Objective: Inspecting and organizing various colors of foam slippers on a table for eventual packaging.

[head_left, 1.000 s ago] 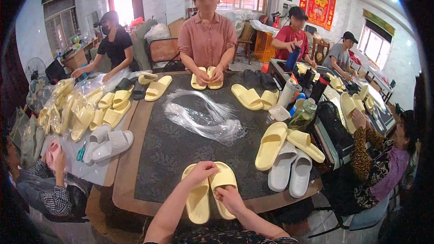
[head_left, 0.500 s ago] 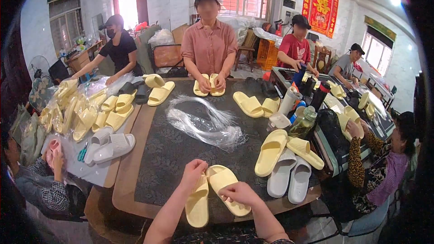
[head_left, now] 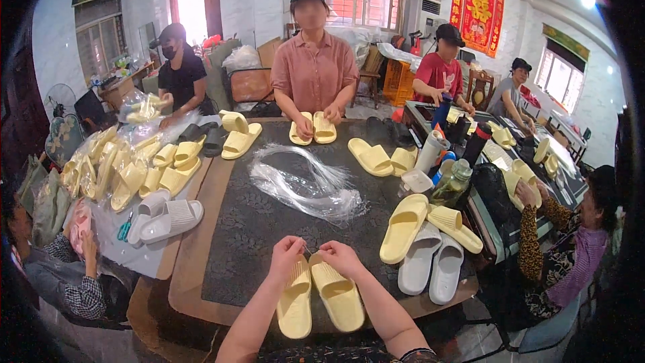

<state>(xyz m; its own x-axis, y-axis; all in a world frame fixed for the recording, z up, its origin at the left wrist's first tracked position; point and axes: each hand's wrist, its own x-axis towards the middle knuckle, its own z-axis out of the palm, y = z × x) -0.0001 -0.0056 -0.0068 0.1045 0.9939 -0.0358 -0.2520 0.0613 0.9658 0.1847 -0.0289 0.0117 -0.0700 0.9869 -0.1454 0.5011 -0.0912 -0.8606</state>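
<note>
A pair of pale yellow slippers lies side by side at the table's near edge, the left slipper beside the right slipper. Above their ribbed straps my left hand is closed in a pinch. My right hand pinches likewise, close beside it. Between the fingertips a thin clear strand just shows; its ends are hidden in the fingers. Farther up the dark tabletop lies a loose bundle of clear plastic strands.
More yellow slippers and grey slippers stand to my right. At left are bagged yellow slippers, grey slippers and teal scissors. Bottles crowd the right side. Across the table a co-worker handles yellow slippers; others work around.
My right hand has moved up from the right slipper's strap to meet my left hand. The right slipper has swung straighter alongside the left. A co-worker at far left has lifted a bagged pair.
</note>
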